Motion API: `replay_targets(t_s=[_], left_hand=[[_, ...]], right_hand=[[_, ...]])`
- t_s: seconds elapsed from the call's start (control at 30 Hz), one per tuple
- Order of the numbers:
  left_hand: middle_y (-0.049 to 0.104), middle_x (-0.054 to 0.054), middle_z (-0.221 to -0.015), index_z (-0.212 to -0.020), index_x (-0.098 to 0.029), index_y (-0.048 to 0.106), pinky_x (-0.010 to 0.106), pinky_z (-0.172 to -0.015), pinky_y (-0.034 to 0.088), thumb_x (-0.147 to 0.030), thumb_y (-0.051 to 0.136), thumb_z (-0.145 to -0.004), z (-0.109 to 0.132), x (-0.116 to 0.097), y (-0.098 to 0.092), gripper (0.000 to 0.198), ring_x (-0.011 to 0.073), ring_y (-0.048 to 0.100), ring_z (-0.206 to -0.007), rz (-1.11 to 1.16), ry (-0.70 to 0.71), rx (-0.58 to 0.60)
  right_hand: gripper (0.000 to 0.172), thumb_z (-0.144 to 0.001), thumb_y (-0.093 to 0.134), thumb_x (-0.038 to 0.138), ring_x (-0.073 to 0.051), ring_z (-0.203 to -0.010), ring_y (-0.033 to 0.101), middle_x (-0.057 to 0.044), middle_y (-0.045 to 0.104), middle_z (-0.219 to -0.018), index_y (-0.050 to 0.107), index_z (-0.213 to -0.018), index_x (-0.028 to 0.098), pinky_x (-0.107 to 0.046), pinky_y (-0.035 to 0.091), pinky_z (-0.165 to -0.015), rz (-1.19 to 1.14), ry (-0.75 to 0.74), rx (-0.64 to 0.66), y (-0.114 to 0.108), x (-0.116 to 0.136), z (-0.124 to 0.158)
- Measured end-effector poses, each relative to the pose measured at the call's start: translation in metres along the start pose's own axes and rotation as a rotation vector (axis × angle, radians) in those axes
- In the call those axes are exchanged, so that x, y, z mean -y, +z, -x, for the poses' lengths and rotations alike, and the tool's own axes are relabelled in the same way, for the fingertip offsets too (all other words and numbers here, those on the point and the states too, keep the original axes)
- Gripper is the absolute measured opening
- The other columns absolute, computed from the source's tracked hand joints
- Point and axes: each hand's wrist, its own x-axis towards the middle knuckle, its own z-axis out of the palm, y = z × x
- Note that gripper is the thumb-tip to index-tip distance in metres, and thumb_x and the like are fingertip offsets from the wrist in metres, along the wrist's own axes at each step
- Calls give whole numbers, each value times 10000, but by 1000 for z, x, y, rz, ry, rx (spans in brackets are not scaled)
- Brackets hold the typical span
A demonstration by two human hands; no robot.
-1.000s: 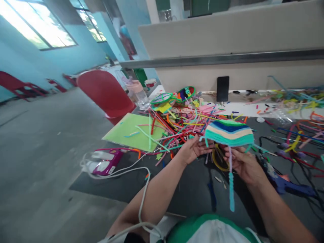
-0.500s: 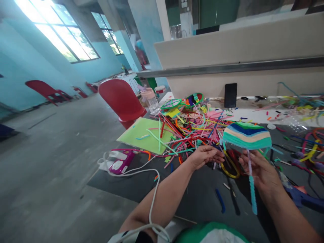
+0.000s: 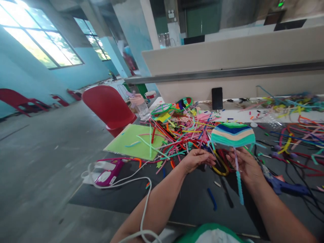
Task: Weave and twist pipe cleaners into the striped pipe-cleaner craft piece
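A striped fan-shaped pipe-cleaner piece (image 3: 233,135) in green, blue, peach and turquoise is held up over the table. From its lower edge hangs a stem, lilac above and turquoise below. My right hand (image 3: 244,163) is closed on the piece just under that edge, beside the stem. To the left, my left hand (image 3: 198,161) has its fingers bent and drawn together near the piece's left corner; what they pinch, if anything, is too small to make out. Yellow-handled scissors (image 3: 221,169) lie between and behind the hands.
Loose pipe cleaners (image 3: 182,131) are heaped behind my left hand. A green sheet (image 3: 136,140) and a purple device (image 3: 108,173) with white cables lie leftward. A blue glue gun (image 3: 286,185) is at right. A phone (image 3: 217,98) leans on the divider; a bottle (image 3: 140,106) stands far left.
The view has turned a little to the right, so everything sits further left in it. Both hands keep nearly the same pose around the striped piece.
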Motion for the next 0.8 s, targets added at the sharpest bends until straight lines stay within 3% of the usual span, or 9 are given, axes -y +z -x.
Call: replay_targets(t_s=[0.23, 0.4, 0.57, 0.7, 0.8], left_hand=[[700, 155, -927, -816, -88, 727, 356, -764, 522, -372, 688, -761, -1, 1, 2, 292, 210, 672, -761, -30, 2, -12], [693, 138, -800, -837, -71, 721, 346, -717, 507, -371, 685, -760, -2, -2, 1, 312, 203, 660, -706, -35, 38, -90], [669, 93, -760, -687, -100, 675, 265, -584, 437, -315, 632, -786, -3, -11, -9, 241, 140, 599, -609, -18, 191, -246], [485, 0, -514, -487, -146, 451, 236, -493, 355, -293, 600, -802, -7, -14, -19, 378, 87, 465, -482, -17, 334, -390], [331, -57, -465, -493, -166, 351, 224, -471, 319, -224, 644, -756, -12, -16, -24, 398, 63, 369, -443, -11, 441, -513]], right_hand=[[180, -688, 752, 204, -48, -566, 577, 42, 660, -769, 653, -839, 216, -212, 587, -682, -67, -58, 2, -2, 3, 0], [202, -661, 765, 199, -54, -550, 569, 28, 660, -755, 642, -821, 190, -214, 583, -632, -82, -100, 13, -3, 3, 0], [205, -667, 756, 194, -49, -554, 564, 34, 649, -751, 637, -834, 186, -210, 576, -625, -148, -155, -14, -7, 8, -2], [226, -643, 771, 196, -50, -541, 565, 35, 654, -746, 635, -823, 187, -204, 571, -601, -176, -142, -31, -5, 11, 0], [215, -636, 774, 202, -55, -537, 571, 27, 663, -747, 634, -798, 180, -202, 568, -586, -183, -128, -28, -3, 11, 3]])
